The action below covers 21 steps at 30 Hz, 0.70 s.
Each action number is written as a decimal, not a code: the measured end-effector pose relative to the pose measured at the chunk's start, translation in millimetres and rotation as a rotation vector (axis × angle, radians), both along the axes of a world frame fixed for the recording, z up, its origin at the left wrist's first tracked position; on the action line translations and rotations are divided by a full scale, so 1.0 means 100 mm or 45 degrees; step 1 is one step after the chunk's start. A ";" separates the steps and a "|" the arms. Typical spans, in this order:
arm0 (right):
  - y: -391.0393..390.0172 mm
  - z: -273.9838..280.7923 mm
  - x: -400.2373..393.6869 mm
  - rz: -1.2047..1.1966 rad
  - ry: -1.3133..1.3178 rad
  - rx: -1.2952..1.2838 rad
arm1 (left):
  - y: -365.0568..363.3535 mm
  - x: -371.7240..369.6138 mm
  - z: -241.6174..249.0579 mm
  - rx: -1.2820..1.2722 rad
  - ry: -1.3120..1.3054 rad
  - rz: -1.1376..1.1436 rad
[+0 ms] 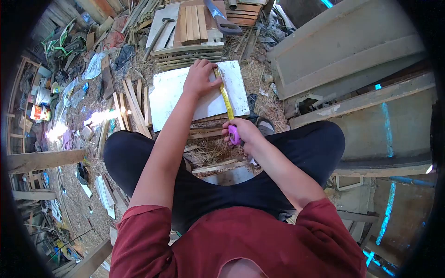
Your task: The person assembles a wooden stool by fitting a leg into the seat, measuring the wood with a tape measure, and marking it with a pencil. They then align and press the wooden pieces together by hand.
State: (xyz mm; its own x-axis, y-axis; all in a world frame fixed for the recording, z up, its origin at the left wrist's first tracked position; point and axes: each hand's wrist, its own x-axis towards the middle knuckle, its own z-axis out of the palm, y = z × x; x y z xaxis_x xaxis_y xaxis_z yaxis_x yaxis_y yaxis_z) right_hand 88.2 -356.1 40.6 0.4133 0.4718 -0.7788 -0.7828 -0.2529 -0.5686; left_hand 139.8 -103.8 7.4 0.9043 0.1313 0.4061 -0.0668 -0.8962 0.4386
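A white speckled board lies in front of my knees. Across its right part runs the yellow blade of a tape measure, pulled out from a purple case. My right hand is closed around the case at the board's near edge. At the far end of the blade, my left hand rests on the board with its thumb and fingers at the tape's end near the far edge. The blade's tip is partly hidden by the fingers.
Beyond the board, a stack of panels holds wooden strips, a hammer and a handsaw. Loose slats lie to the left. Large framed panels lean on the right. Scraps litter the straw-covered ground.
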 end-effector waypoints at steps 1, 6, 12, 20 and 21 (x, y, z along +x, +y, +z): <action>-0.01 0.02 0.01 -0.046 0.037 0.015 | -0.01 0.00 0.02 0.002 -0.002 0.005; -0.09 -0.14 0.06 0.119 0.096 -0.066 | -0.03 0.00 0.02 0.058 0.000 0.041; 0.01 -0.09 0.21 0.197 0.183 -0.192 | -0.03 0.00 0.03 0.023 -0.006 0.028; 0.04 -0.08 0.08 0.120 0.045 -0.231 | -0.05 -0.02 0.05 0.003 0.001 0.042; 0.04 -0.06 0.06 0.097 0.022 -0.228 | -0.04 -0.02 0.04 0.008 -0.019 0.041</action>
